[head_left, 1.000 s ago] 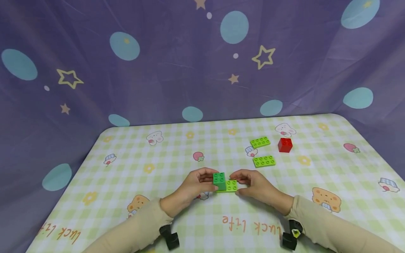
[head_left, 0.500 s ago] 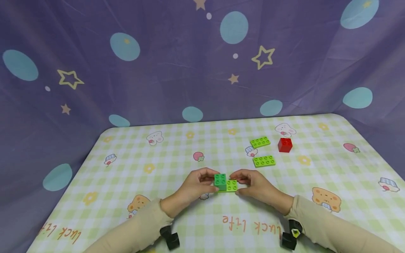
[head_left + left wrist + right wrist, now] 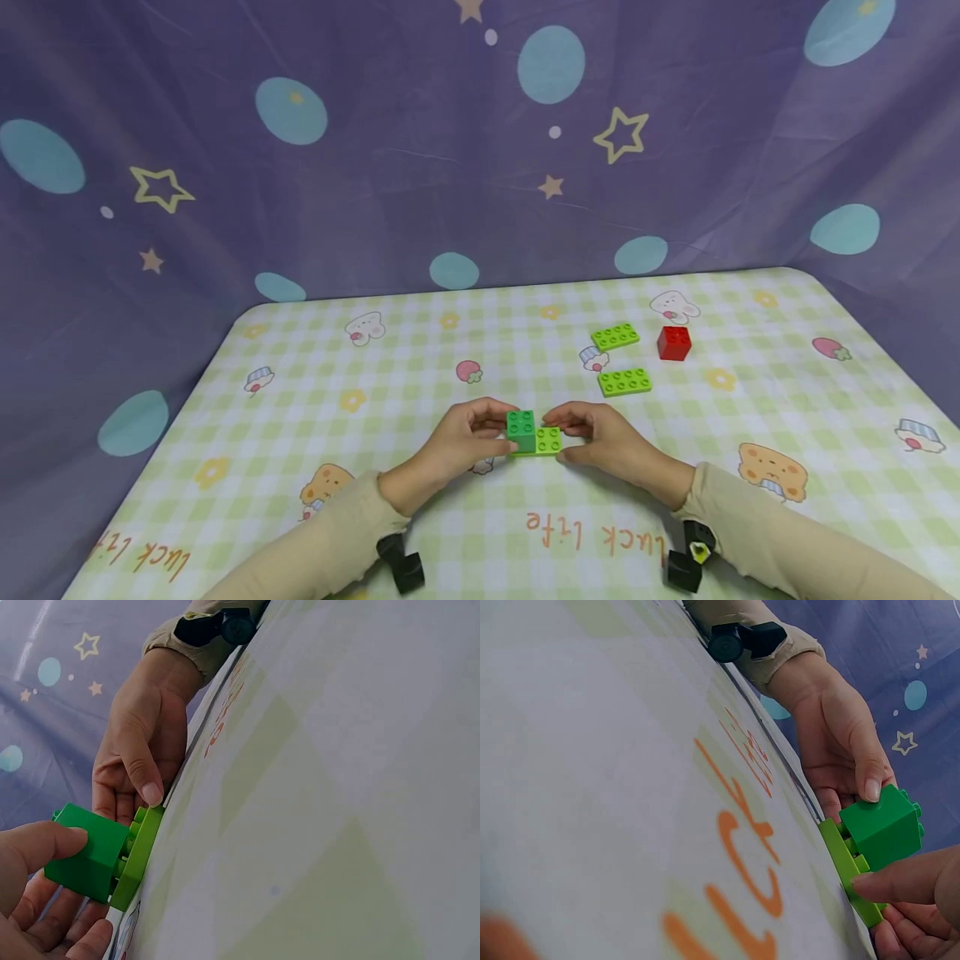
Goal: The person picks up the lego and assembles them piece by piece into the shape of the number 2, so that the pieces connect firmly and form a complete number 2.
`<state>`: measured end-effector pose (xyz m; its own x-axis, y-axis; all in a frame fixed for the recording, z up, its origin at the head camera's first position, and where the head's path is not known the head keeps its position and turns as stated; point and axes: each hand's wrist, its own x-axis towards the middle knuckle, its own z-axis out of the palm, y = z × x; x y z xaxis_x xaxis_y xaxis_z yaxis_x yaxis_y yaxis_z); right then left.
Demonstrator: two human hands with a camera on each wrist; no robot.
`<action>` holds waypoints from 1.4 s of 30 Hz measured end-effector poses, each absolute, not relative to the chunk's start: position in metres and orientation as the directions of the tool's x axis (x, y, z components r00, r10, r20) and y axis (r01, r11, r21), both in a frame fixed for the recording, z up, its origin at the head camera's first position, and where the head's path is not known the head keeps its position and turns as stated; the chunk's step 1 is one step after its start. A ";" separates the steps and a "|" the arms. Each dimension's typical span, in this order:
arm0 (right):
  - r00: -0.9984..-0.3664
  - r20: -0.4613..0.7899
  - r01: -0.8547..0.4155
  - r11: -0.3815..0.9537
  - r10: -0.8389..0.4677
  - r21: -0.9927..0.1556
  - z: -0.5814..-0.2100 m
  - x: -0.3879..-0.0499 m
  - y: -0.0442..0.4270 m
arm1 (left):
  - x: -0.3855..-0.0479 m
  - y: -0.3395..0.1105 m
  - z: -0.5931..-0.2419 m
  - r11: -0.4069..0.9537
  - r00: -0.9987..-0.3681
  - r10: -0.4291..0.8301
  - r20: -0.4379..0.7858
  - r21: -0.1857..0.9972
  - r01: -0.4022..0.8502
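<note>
A green two-by-two toy brick (image 3: 521, 432) is over the left half of a light green flat plate (image 3: 549, 440) on the table. My left hand (image 3: 446, 450) pinches the brick between thumb and fingers. On the plate's right end, my right hand (image 3: 622, 446) holds with its thumb in front and fingers behind. The left wrist view shows plate studs in a narrow gap under the brick (image 3: 86, 855), so it is not flush with the plate (image 3: 139, 859). From the right wrist view, studs also show beneath the brick (image 3: 885, 829).
Two more light green plates, a farther one (image 3: 615, 337) and a nearer one (image 3: 626, 382), lie beyond my right hand. A red brick (image 3: 674, 343) stands to their right. The checked tablecloth (image 3: 405, 358) ends at a purple curtain (image 3: 360, 208) behind.
The green brick and my left fingertips have shifted very slightly right over the plate. My right hand, the plate under it and the other pieces stay where they were.
</note>
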<state>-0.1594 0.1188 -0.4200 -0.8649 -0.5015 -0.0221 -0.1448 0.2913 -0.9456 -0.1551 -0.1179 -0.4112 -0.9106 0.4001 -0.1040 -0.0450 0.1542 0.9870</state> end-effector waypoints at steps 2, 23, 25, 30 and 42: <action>-0.864 -0.020 -0.147 0.290 -0.503 -0.946 -0.420 -0.160 0.118 | -0.155 -0.118 -0.411 0.155 -0.910 0.402 -0.100 0.987 -0.040; -0.863 -0.011 -0.161 0.295 -0.505 -0.942 -0.419 -0.159 0.118 | -0.154 -0.118 -0.415 0.102 -0.900 0.411 -0.143 0.989 -0.110; -0.863 -0.013 -0.159 0.296 -0.505 -0.942 -0.419 -0.159 0.118 | -0.154 -0.118 -0.415 0.080 -0.896 0.418 -0.151 0.988 -0.130; -0.859 -0.009 -0.164 0.291 -0.512 -0.943 -0.420 -0.159 0.118 | -0.154 -0.118 -0.418 0.055 -0.891 0.427 -0.152 0.988 -0.143; -0.866 -0.023 -0.154 0.310 -0.500 -0.938 -0.422 -0.160 0.117 | -0.154 -0.115 -0.416 0.100 -0.902 0.415 -0.122 0.991 -0.088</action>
<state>-0.1597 0.1170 -0.4219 -0.8657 -0.5001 -0.0231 -0.1540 0.3098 -0.9383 -0.1539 -0.1151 -0.4157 -0.9018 0.4145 -0.1223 -0.0883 0.1002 0.9910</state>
